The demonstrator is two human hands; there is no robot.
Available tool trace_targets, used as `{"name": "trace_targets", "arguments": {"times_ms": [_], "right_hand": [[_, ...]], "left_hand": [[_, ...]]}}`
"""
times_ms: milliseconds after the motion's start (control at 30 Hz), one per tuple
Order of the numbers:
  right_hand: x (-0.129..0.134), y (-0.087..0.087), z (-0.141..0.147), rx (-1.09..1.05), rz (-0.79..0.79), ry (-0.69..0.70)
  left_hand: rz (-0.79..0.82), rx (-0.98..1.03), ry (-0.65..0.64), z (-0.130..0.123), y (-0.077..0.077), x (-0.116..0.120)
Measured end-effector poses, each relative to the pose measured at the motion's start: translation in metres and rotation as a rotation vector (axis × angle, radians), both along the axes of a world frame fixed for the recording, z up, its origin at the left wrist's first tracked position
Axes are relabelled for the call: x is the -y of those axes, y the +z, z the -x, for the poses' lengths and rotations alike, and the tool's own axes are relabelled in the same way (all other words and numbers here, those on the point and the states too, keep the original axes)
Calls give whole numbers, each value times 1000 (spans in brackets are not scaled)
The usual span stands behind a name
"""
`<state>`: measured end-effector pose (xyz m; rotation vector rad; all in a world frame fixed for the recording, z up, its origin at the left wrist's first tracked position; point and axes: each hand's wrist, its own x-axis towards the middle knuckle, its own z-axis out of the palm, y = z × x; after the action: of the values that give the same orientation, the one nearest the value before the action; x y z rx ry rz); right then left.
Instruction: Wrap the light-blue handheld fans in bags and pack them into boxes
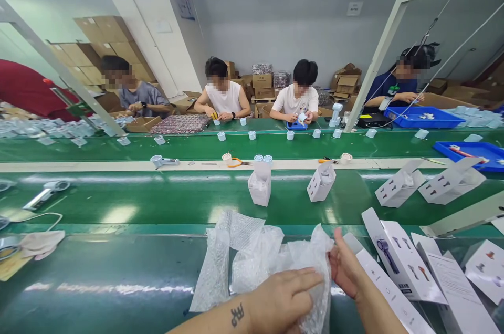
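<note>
Bubble wrap partly hides the right hand's fingers; the left edge cuts off a red-clad person.

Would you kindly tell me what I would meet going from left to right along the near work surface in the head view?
Cloth → bubble wrap → right hand → printed boxes.

Bubble wrap: translucent white, dotted. Boxes: white, bearing purple and orange prints. Surface: green. Trays: blue. Pliers: orange-handled. Cups: pale blue.
</note>
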<state>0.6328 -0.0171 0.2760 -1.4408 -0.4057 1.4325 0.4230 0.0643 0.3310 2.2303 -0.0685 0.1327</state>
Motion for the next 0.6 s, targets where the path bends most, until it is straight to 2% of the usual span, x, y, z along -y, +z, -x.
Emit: {"name": "trace_targets", "arguments": {"times_ms": [67,100,133,200,267,300,367,433,533,600], "right_hand": [[0,8,1,-353,-92,-69],[1,11,3,-451,-135,-98],[1,13,7,-476,-163,-119],[1,15,17,-412,-179,-141],[-2,17,25,-279,-143,-179],[-4,17,26,-205,-111,-219],[-5,16,23,-69,-52,-315],[-5,12,14,146,25,-397],[2,7,1,509,110,-400],[7,5,-2,441,73,-359]], "left_hand": [[349,66,253,-1,-5,7],[532,108,392,-4,-6,9],[700,151,512,-7,-7,11],[932,218,625,-13,-8,12],[955,241,618,-15,-13,12],[875,235,589,-14,-17,12],[569,199,464,-8,-30,11],[137,196,255,-2,-44,11],[-470,252,-51,-2,-54,12],[-697,258,-113,-6,-52,13]]}}
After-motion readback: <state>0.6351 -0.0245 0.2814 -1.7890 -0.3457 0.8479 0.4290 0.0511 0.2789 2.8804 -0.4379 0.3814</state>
